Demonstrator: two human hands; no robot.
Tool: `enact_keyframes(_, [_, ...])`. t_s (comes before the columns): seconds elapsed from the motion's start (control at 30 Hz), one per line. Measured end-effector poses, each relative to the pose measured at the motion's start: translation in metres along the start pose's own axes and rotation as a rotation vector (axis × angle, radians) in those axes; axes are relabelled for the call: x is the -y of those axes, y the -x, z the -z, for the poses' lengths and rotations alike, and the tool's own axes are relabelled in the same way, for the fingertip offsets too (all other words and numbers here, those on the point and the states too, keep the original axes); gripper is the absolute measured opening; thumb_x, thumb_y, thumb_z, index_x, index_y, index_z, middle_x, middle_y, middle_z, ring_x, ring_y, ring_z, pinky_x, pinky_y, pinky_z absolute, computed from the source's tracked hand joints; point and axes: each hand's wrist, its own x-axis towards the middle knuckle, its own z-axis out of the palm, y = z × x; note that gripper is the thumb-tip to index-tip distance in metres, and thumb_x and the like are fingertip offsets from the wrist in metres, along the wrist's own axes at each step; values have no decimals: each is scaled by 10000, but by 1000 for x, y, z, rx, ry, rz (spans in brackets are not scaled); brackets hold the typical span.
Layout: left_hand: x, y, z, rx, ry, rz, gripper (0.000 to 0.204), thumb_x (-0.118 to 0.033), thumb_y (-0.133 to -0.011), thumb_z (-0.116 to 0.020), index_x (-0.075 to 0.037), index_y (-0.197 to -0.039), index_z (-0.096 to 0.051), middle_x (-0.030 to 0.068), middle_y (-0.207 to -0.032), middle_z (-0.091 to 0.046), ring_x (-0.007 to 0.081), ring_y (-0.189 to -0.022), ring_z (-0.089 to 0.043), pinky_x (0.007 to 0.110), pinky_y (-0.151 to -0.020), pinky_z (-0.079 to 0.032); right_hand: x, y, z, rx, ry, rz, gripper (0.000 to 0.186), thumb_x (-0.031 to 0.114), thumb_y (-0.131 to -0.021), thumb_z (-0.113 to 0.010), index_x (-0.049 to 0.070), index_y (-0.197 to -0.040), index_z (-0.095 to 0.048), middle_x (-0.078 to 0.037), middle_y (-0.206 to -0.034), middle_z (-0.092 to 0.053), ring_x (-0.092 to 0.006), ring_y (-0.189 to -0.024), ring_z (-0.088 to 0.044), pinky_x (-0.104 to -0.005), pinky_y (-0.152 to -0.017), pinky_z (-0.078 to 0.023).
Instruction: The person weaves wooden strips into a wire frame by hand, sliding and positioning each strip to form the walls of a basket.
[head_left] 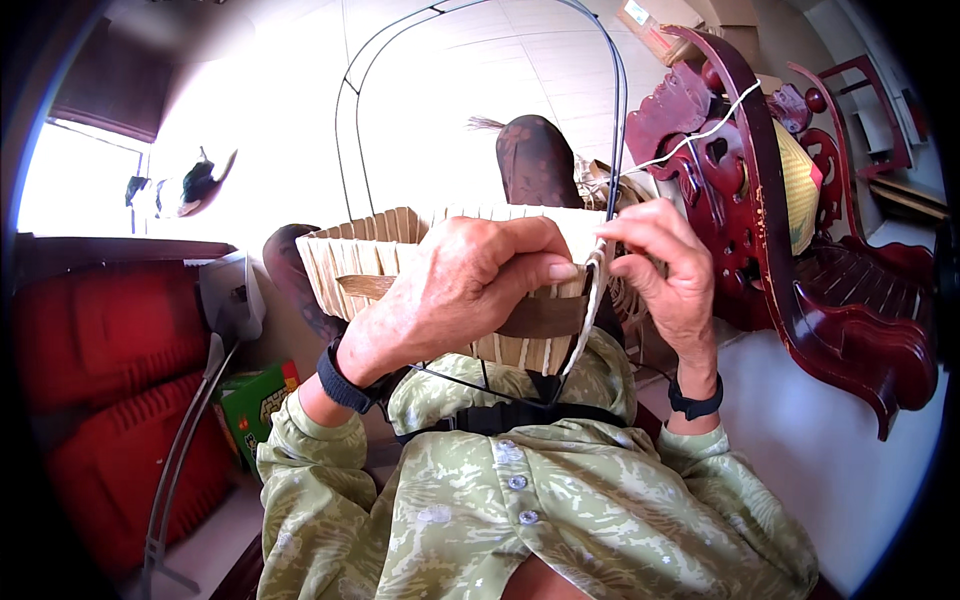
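A basket of pale woven strips [340,272] on a black wire frame [622,90] rests across my lap. The frame's tall handle loop arches up away from me. My left hand [455,285] is closed in a pinch at the basket's right corner, thumb over curled fingers; what it grips is hidden. At the same corner post, my right hand [668,265] has its thumb and forefinger curled round a pale cord [592,310]. That cord winds around the post and hangs below it. A flat brown strip [545,318] runs along the basket's near side.
A carved dark red wooden chair [765,200] stands at my right, a pale strand [700,135] trailing over it. Cardboard boxes [735,15] are behind it. Red cushions [110,340], a green box [255,410] and a thin-legged metal stand [185,440] are at my left.
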Motion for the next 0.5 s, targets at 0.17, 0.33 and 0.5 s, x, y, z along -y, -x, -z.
enact_keyframes(0.17, [-1, 2, -3, 31, -29, -13, 145, -155, -1003, -647, -24, -1026, -704, 124, -766, -687, 244, -673, -672, 341, -657, -517, -6, -15, 3, 121, -131, 69, 186, 178, -825, -817, 53, -960, -790, -39, -928, -713, -183, -842, -632, -313, -791, -493])
enact_keyframes(0.33, [-4, 9, -12, 46, -165, -35, 138, -174, -1004, -641, -46, -1036, -683, 145, -777, -684, 335, -691, -693, 410, -621, -521, -9, -12, -2, 152, -270, 57, 155, 169, -807, -828, 48, -892, -782, -19, -851, -735, -177, -804, -628, -321, -762, -486])
enact_keyframes(0.5, [-13, 3, -15, 48, -218, -81, 97, -124, -970, -652, -42, -1021, -668, 151, -760, -654, 394, -702, -660, 435, -621, -512, -6, -13, -3, 140, -254, 47, 149, 153, -811, -824, 48, -909, -782, -21, -845, -731, -182, -796, -626, -318, -769, -491])
